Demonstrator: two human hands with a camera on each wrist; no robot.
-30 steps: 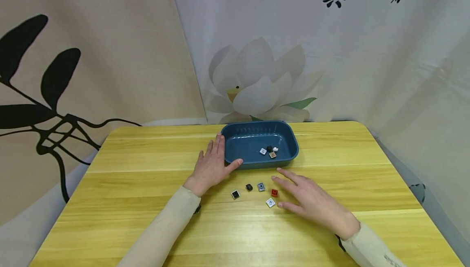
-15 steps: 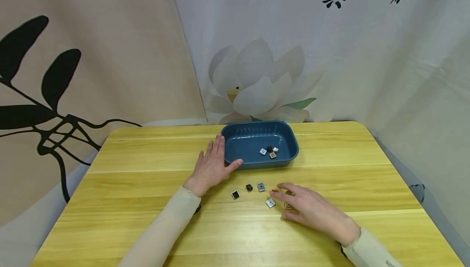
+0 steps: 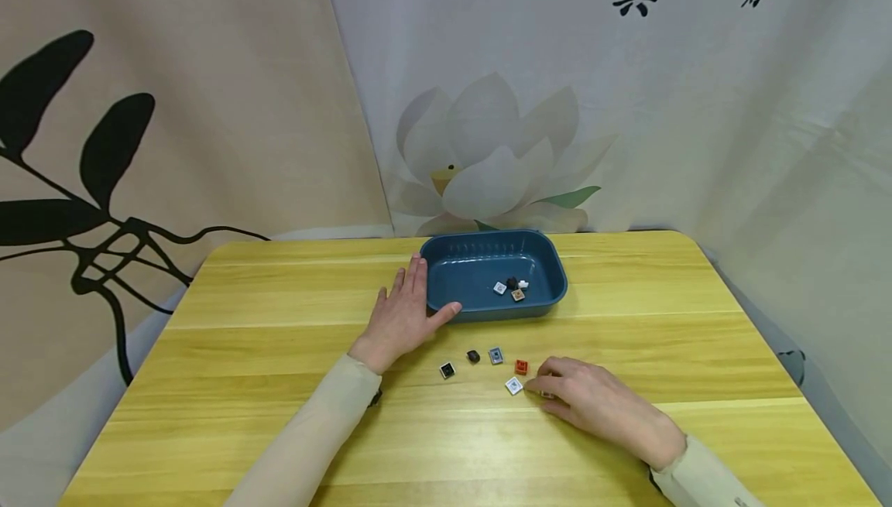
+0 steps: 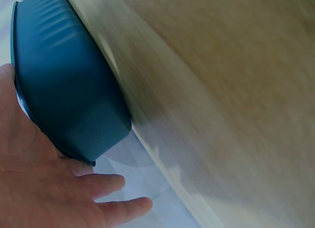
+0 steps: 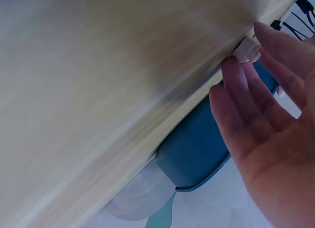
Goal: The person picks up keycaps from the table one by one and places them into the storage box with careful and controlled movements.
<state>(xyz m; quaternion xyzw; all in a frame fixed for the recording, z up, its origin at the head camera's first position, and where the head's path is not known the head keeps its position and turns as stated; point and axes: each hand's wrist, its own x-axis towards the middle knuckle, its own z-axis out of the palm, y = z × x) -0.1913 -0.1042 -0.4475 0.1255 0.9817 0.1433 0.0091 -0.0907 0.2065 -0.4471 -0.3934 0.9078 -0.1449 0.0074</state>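
Note:
My left hand [image 3: 404, 310] lies with fingers spread along the left side of a dark blue rectangular dish [image 3: 460, 263], thumb on its front rim. In the right wrist view, my right hand [image 5: 275, 110] pinches a small pale pinkish block [image 5: 247, 49] at the table; in the head view the fingers mostly cover it. Beside my right fingers lie a small white square piece [image 3: 513, 385] and a red one [image 3: 521, 367]. Farther left are a blue-grey square piece [image 3: 495, 355], a dark brown piece [image 3: 474, 356] and a black piece with a pale rim [image 3: 447, 370].
Inside the dish, toward its right side, several small pieces sit together, among them a white square [image 3: 499, 288] and a tan square [image 3: 518, 295]. The wooden table [image 3: 279, 383] ends at a printed cloth backdrop [image 3: 530, 42] behind the dish.
My right hand has drawn back from near the dish toward the front, and its fingers have closed in around the pinkish block. The red piece shows again. My left hand has stayed put.

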